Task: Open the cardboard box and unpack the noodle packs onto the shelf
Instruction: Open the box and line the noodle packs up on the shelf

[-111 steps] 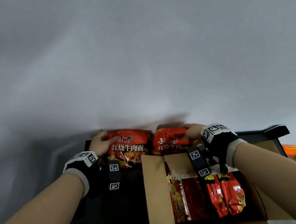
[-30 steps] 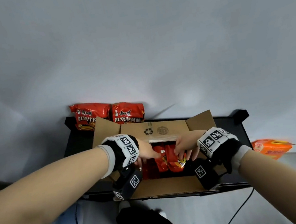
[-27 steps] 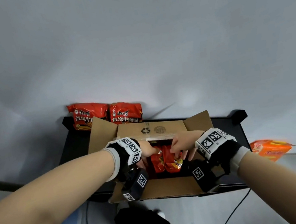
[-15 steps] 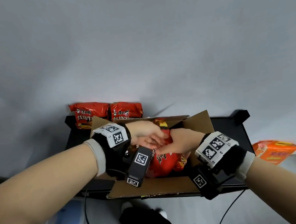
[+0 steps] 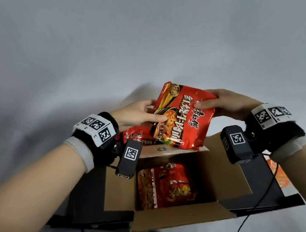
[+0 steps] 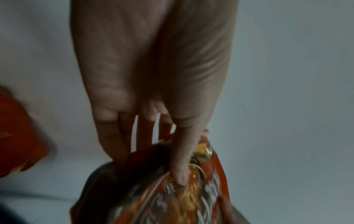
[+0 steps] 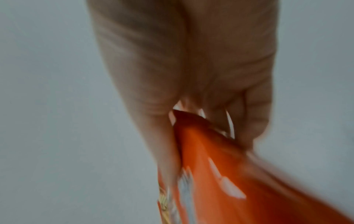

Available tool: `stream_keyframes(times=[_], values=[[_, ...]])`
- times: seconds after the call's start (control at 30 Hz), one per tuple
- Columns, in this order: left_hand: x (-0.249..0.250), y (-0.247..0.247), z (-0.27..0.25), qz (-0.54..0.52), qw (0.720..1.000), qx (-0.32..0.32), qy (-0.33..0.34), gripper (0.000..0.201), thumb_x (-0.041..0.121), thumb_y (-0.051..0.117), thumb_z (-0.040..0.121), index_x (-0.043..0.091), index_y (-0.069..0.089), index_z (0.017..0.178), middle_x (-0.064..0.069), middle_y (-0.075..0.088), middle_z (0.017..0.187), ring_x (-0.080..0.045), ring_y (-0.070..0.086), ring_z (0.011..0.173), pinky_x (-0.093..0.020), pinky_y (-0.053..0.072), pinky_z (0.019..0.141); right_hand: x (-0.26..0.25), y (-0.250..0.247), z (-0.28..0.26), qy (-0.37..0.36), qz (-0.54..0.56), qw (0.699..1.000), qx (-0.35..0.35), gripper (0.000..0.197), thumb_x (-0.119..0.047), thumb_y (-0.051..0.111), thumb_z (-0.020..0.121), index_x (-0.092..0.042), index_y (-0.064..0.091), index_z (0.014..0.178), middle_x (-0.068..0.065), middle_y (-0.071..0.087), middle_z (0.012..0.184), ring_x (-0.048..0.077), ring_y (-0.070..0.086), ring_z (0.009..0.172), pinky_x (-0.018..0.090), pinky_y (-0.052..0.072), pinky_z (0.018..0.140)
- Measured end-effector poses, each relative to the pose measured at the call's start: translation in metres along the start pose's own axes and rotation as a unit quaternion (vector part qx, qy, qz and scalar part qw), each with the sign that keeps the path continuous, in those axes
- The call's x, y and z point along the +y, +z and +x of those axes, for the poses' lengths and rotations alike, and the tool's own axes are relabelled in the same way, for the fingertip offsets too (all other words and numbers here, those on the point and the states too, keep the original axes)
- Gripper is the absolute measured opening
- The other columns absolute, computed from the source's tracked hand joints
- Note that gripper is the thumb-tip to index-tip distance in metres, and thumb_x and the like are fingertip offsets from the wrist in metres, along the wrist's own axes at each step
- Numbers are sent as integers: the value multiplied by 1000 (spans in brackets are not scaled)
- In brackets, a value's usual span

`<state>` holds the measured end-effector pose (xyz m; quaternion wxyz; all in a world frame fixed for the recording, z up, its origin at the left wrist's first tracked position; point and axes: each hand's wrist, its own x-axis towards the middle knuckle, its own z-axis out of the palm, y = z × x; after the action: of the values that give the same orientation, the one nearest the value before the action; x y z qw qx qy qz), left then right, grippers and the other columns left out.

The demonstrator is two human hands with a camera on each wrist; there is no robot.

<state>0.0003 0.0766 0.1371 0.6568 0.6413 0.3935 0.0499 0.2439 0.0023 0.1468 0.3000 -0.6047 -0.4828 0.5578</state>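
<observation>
Both hands hold one red noodle pack (image 5: 183,117) in the air above the far flap of the open cardboard box (image 5: 230,175). My left hand (image 5: 138,115) pinches the pack's left edge, thumb on its printed face (image 6: 178,174). My right hand (image 5: 223,101) grips the right edge, thumb on top (image 7: 203,151). More red packs (image 5: 164,185) lie inside the box. Another red pack (image 5: 133,136) stands on the black shelf (image 5: 85,197) behind the box, partly hidden by my left hand.
A plain grey wall rises right behind the shelf. An orange package (image 5: 275,173) lies right of the shelf, mostly hidden by my right forearm. Black cables (image 5: 242,225) hang below the shelf's front edge. The box flaps stand open on all sides.
Both hands came up out of the box with one noodle pack and raised it over the far flap. The camera has tilted down onto the box.
</observation>
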Motion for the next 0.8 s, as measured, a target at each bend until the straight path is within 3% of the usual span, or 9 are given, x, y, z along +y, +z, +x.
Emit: stream_keyframes(times=[0.07,0.17,0.23,0.3,0.4,0.5,0.6,0.7,0.8], values=[[1,0,7,-56,998,19,21,38,5,65,83,20,52,116,1,67,107,-10,68,91,-24,59,72,-6,6,9,-33,86,992,85,63,-41,80,56,-15,63,110,7,71,108,22,67,99,28,57,81],[-1,-4,21,-130,989,52,42,37,1,63,83,19,54,114,-4,65,116,-17,65,104,-32,57,84,-6,20,21,-15,91,991,99,30,-26,64,83,-16,60,111,5,69,110,21,66,98,35,53,89],[-5,-6,29,-152,986,62,31,40,1,62,84,16,51,120,-7,62,123,-22,60,114,-39,51,96,-1,23,28,8,39,994,99,39,-20,65,84,-13,55,121,9,67,118,25,66,104,41,53,93],[-13,-8,34,-130,990,47,-4,42,4,62,86,13,48,125,-8,59,129,-23,58,116,-38,47,101,1,19,36,15,1,994,111,52,-15,69,81,-9,50,129,10,65,119,27,65,105,41,54,89],[-31,-16,35,43,996,24,-71,48,18,60,89,4,45,133,-10,56,129,-26,58,118,-29,48,96,4,11,58,30,-105,989,102,58,-8,71,79,-9,47,131,7,62,117,25,62,105,36,53,87],[-52,-21,27,109,979,-92,-144,40,24,54,93,-1,53,124,-13,63,116,-23,65,104,-27,54,89,19,12,84,75,-265,960,50,68,-7,71,78,-18,43,138,7,60,126,26,58,115,36,47,96],[-67,-19,16,99,947,-230,-202,40,25,46,96,-1,51,126,-17,62,122,-16,65,96,-25,54,84,45,19,110,123,-436,891,5,60,-13,70,76,-13,49,133,9,60,128,26,58,113,31,48,92],[-77,-16,10,110,923,-297,-221,45,27,39,99,-4,46,131,-23,53,135,-26,61,111,-29,49,95,65,29,123,142,-502,853,-6,54,-16,68,78,-10,50,129,9,61,124,25,59,110,29,48,85],[-81,-9,7,150,898,-340,-235,47,34,35,99,9,44,138,-10,49,143,-18,47,131,-31,39,105,84,36,132,153,-513,844,-17,50,-13,65,79,-9,51,127,11,61,122,28,60,109,27,46,81]])
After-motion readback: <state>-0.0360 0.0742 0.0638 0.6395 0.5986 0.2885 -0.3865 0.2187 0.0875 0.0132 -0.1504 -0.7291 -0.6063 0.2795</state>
